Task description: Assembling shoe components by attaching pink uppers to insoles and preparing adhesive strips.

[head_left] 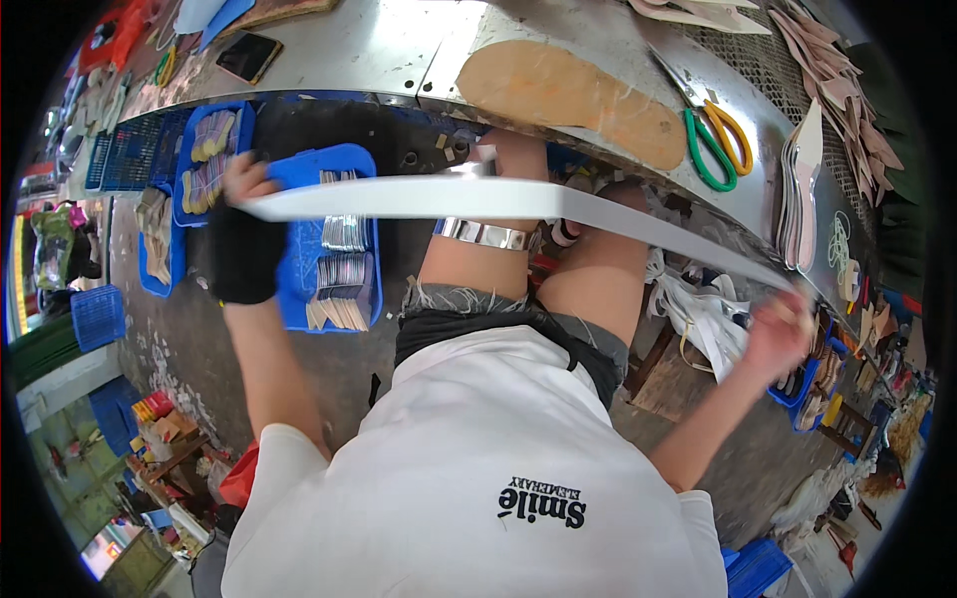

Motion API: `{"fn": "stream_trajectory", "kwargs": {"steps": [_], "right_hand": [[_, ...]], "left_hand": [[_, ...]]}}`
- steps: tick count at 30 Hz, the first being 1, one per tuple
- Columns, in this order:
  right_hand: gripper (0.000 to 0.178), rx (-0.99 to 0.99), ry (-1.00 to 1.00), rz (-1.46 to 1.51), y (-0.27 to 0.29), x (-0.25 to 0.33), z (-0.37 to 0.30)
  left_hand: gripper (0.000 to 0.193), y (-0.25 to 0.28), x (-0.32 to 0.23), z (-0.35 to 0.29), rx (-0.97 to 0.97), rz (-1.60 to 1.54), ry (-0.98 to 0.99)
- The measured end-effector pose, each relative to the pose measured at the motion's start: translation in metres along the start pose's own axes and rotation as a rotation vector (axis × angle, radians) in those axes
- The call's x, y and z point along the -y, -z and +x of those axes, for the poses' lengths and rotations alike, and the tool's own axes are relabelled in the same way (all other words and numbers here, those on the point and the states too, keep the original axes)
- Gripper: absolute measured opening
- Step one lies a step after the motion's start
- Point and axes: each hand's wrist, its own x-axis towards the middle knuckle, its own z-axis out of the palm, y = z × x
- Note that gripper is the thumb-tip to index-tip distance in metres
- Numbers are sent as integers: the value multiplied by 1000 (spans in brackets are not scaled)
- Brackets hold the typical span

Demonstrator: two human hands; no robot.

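Note:
A long white strip [449,197] is stretched across above my thighs, with a bend near its middle. My left hand [247,234], in a black fingerless glove, grips its left end with closed fingers. At the strip's far right end is my right hand [783,327], bare and smeared by motion, its fingers closed around the end. Under the strip, a shiny metal band [488,235] circles my left thigh. A heap of white strips [698,324] lies beside my right leg, close to the right hand.
On the metal bench [399,45] lie a brown oval board [568,95], scissors [720,148] with green and yellow handles, a phone [249,57] and stacked pale pink pieces [799,194]. Blue trays [299,267] holding bundled flat pieces stand on the floor at left.

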Motion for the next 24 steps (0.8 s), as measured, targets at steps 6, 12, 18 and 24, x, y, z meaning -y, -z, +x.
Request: {"fn": "stream_trajectory", "kwargs": {"steps": [6, 12, 18, 24], "right_hand": [[25, -382, 637, -188, 187, 244, -42], [34, -490, -87, -1921, 242, 105, -17], [51, 256, 121, -1621, -6, -187, 21], [46, 489, -219, -2006, -9, -282, 69]], "left_hand": [[25, 195, 36, -69, -586, 265, 640], [49, -92, 85, -39, 357, 644, 416], [49, -193, 82, -41, 463, 1056, -233], [46, -186, 84, -31, 461, 929, -175]]}}
